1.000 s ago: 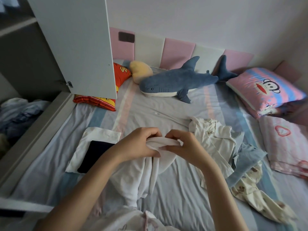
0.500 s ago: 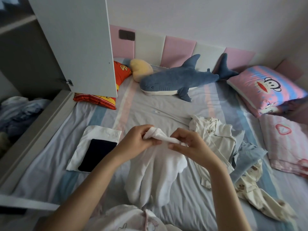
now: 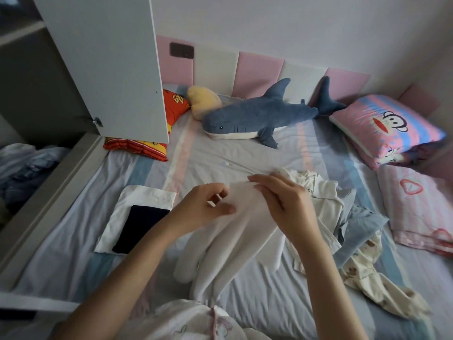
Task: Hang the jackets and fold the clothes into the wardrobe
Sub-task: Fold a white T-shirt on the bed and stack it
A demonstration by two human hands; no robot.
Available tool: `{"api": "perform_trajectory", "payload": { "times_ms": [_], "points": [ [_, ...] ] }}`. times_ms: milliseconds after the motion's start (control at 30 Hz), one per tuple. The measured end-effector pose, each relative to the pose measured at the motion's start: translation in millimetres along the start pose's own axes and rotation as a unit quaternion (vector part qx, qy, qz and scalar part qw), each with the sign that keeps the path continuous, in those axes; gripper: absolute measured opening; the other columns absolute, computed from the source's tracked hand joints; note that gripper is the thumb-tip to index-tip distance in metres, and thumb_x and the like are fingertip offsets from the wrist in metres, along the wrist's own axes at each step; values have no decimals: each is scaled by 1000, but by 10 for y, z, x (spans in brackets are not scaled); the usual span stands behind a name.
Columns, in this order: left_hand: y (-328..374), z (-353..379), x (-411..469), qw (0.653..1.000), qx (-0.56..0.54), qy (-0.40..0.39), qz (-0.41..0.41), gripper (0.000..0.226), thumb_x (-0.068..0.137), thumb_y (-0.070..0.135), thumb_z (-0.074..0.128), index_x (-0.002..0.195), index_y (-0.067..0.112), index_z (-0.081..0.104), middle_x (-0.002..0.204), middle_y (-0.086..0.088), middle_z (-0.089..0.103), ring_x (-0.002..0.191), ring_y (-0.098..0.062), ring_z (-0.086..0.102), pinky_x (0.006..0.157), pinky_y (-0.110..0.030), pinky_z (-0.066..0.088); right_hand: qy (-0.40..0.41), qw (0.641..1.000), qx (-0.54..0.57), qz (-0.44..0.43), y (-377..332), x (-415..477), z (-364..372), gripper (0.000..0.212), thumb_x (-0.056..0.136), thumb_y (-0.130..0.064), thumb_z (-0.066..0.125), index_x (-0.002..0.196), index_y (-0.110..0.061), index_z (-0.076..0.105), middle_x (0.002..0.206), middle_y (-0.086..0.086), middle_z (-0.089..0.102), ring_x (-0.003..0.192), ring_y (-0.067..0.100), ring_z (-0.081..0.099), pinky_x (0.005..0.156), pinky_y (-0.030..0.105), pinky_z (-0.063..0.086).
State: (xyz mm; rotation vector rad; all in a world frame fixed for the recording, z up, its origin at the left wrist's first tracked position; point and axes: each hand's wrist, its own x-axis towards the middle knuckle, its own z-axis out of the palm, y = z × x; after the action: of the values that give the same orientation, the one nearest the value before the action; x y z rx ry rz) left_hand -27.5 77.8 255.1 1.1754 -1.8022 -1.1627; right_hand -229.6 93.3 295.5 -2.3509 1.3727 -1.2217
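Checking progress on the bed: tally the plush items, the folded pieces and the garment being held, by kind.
Plush items: 2 (blue shark, yellow plush)
Folded pieces: 2 (white piece, dark piece on it)
Held garment: 1 (white garment)
Total: 5

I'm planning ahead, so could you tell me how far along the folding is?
Done: a dark folded piece lies on a folded white shirt. In hand: left hand and right hand hold a white garment. Left: the loose pile beside it, then everything into the wardrobe.
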Motion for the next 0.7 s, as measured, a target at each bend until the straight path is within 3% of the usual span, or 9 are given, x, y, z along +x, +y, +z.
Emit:
{"api": "perform_trajectory", "payload": {
  "times_ms": [67,133,234,334,434,501,567,634,701],
  "points": [
    [-220,-19,-11,998,14,-47,-38,20,79,18,76,72,22,57,71,13,61,70,-7,59,68,-26,51,50,999,-13,-14,2,28,-86,24,93,-11,49,101,-11,71,90,-3,65,78,10,62,66,25,50],
    [-466,-33,-70,994,20,-80,-78,13,80,13,73,81,14,61,84,6,68,85,-10,65,84,-36,53,101,995,-18,-6,27,62,-177,25,90,-8,47,95,-6,71,92,-1,62,82,8,59,71,18,46],
    [-706,2,-186,985,4,-115,-126,25,81,14,74,101,21,60,100,5,68,102,-1,60,92,-25,44,169,985,11,21,83,107,-279,22,84,2,51,90,-2,71,92,1,57,85,-2,54,73,13,41],
    [-764,166,-200,978,78,-131,-141,54,73,39,74,117,55,48,115,9,48,114,2,45,100,-24,33,182,983,21,31,94,114,-315,21,80,12,57,89,-2,71,89,2,58,85,-6,53,74,10,39],
    [-738,438,-127,986,54,-106,-120,76,77,31,77,126,61,27,123,4,25,123,-10,29,106,-24,24,168,985,31,16,48,117,-302,17,80,9,59,87,-1,70,86,4,60,82,-6,54,72,10,39],
    [-680,558,-64,991,31,-88,-94,80,79,24,76,125,62,22,130,12,14,126,-6,20,108,-26,22,166,985,47,8,17,113,-302,14,82,4,57,87,0,70,84,3,60,82,-6,54,72,10,39],
    [-683,595,12,992,38,-94,-73,63,78,27,76,115,59,36,137,14,13,128,-3,17,108,-29,23,171,983,60,6,11,95,-328,15,83,3,56,88,-5,68,83,1,59,80,-4,54,72,11,39],
    [-732,591,95,985,116,-116,-57,34,71,44,72,100,46,53,144,13,23,133,-7,22,107,-35,23,185,981,61,19,34,77,-384,21,82,8,57,89,-10,66,81,6,61,77,2,54,72,13,39],
    [-797,560,140,978,174,-104,-52,45,61,56,64,94,27,63,138,7,41,130,-12,36,102,-35,29,207,976,51,48,88,40,-452,23,83,9,56,89,-11,65,79,7,61,75,0,53,72,12,39]
  ]
}}
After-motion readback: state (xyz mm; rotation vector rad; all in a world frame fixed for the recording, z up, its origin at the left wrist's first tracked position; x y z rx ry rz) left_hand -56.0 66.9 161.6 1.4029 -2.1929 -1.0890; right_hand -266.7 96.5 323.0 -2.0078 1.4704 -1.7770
